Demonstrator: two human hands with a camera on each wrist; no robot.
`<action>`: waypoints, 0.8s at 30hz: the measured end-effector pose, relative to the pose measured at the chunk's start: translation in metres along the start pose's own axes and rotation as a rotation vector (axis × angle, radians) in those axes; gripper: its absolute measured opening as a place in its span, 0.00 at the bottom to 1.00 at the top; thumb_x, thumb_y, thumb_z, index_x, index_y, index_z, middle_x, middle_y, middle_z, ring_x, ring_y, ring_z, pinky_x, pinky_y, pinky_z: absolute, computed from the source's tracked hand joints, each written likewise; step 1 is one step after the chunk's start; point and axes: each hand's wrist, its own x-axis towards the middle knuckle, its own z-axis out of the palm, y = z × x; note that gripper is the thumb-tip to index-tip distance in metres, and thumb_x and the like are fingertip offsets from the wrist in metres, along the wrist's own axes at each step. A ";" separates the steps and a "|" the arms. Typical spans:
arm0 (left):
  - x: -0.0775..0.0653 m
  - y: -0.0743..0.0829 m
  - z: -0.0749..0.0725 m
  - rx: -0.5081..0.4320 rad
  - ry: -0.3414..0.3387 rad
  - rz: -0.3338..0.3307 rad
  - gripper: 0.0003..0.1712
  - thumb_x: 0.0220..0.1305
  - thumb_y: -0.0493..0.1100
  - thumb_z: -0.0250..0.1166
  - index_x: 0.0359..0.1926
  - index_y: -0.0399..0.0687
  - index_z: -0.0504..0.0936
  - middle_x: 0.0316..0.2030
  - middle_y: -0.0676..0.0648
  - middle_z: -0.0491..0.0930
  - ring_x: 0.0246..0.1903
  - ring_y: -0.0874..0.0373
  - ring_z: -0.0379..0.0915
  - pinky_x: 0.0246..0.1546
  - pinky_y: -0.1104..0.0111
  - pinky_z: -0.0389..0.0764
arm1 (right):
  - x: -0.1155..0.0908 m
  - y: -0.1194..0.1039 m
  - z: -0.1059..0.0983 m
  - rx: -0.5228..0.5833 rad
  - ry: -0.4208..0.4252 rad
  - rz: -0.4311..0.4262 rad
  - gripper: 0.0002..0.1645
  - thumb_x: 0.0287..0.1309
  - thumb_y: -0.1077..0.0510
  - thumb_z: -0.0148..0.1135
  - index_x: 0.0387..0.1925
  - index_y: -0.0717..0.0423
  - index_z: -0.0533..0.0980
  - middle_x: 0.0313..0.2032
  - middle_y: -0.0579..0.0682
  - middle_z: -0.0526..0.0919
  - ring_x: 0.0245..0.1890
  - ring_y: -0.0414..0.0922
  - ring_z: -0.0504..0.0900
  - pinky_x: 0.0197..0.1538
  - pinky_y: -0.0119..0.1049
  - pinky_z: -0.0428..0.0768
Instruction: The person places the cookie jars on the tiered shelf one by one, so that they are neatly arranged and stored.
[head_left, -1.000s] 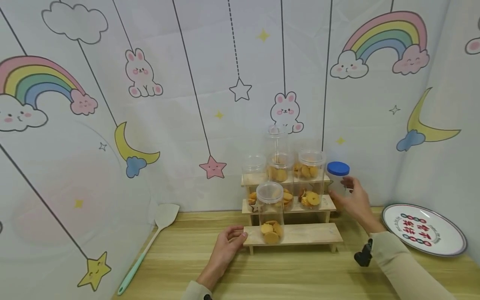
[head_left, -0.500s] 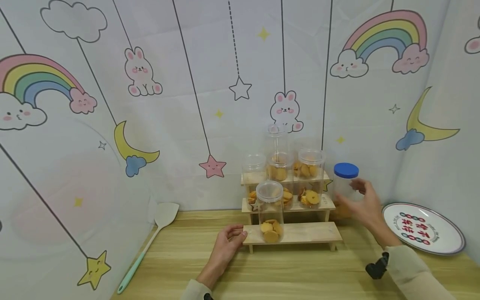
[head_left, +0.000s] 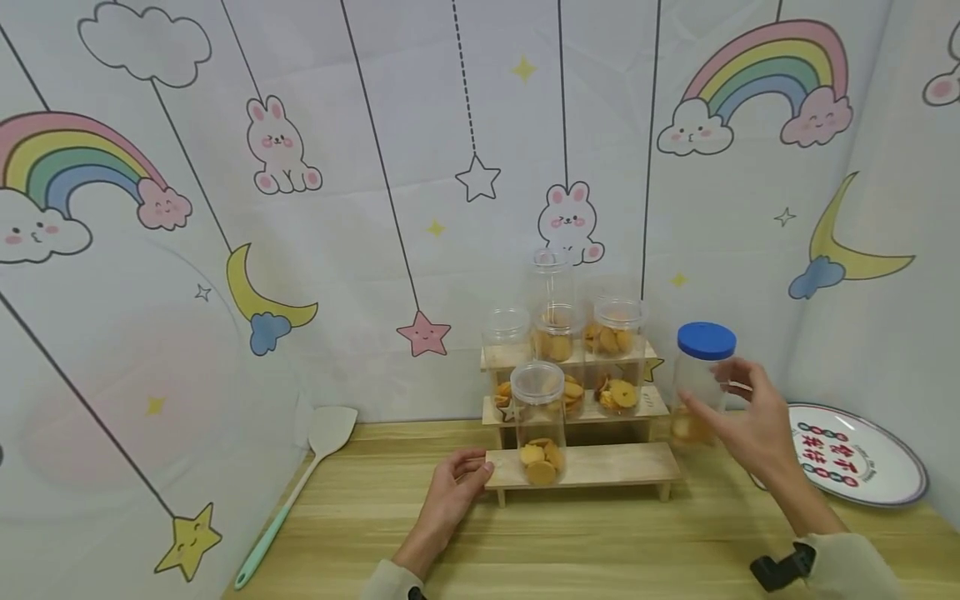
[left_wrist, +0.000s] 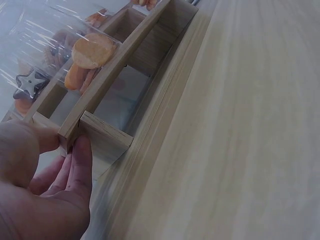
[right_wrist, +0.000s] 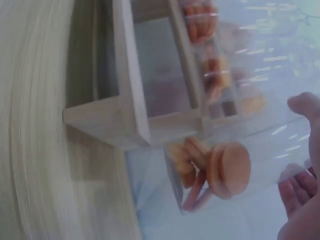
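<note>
My right hand [head_left: 757, 429] grips a clear jar with a blue lid [head_left: 707, 341], to the right of the wooden tiered stand [head_left: 622, 465]. Round cookies [right_wrist: 229, 170] lie in the bottom of that jar in the right wrist view. My left hand [head_left: 450, 498] pinches the left end of the stand's lowest step; in the left wrist view its thumb is above the board and its fingers below. One clear jar of cookies [head_left: 542, 425] stands on this step. Behind it, more jars [head_left: 618, 354] with clear lids occupy the upper steps.
A white plate with red lettering [head_left: 892, 467] is at the right, partly behind my right arm. At the left lies a spatula [head_left: 333, 429] with a pale green handle. A patterned cloth [head_left: 360, 250] hangs close behind the stand.
My right hand has drawn the blue-lidded jar to the right and nearer to me, away from the stand's side. My left hand stays on the lowest step.
</note>
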 end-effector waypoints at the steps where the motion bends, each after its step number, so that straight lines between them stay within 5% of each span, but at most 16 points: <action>1: 0.000 0.000 0.000 0.001 0.000 -0.001 0.28 0.69 0.48 0.66 0.63 0.36 0.74 0.52 0.37 0.81 0.45 0.60 0.80 0.45 0.67 0.86 | -0.002 -0.002 -0.002 0.002 -0.002 0.001 0.44 0.54 0.42 0.75 0.66 0.54 0.65 0.57 0.51 0.76 0.56 0.44 0.72 0.55 0.25 0.70; 3: -0.001 0.001 0.001 0.001 0.000 0.000 0.28 0.69 0.48 0.66 0.63 0.36 0.74 0.52 0.37 0.81 0.45 0.60 0.80 0.45 0.67 0.86 | -0.007 -0.005 -0.003 0.017 -0.012 0.002 0.42 0.55 0.44 0.75 0.65 0.53 0.66 0.56 0.48 0.76 0.54 0.38 0.72 0.52 0.16 0.68; 7: -0.002 0.002 0.001 0.002 0.005 -0.010 0.28 0.69 0.47 0.66 0.63 0.37 0.74 0.52 0.37 0.81 0.45 0.60 0.79 0.45 0.68 0.86 | -0.013 -0.009 0.002 0.104 -0.039 -0.022 0.37 0.56 0.49 0.75 0.62 0.51 0.68 0.54 0.45 0.76 0.53 0.32 0.72 0.54 0.13 0.69; 15: -0.001 0.002 0.000 -0.008 0.010 -0.010 0.28 0.69 0.47 0.67 0.63 0.38 0.75 0.52 0.38 0.81 0.47 0.59 0.79 0.45 0.69 0.85 | -0.020 -0.026 0.024 0.231 -0.094 -0.139 0.32 0.52 0.59 0.77 0.56 0.55 0.71 0.50 0.52 0.78 0.49 0.40 0.78 0.55 0.18 0.75; 24: -0.001 0.002 0.000 -0.024 -0.005 0.001 0.28 0.69 0.47 0.66 0.64 0.37 0.73 0.53 0.38 0.80 0.47 0.58 0.79 0.46 0.67 0.86 | -0.031 -0.043 0.051 0.244 -0.161 -0.162 0.34 0.51 0.53 0.79 0.57 0.55 0.72 0.51 0.52 0.80 0.52 0.48 0.79 0.58 0.20 0.77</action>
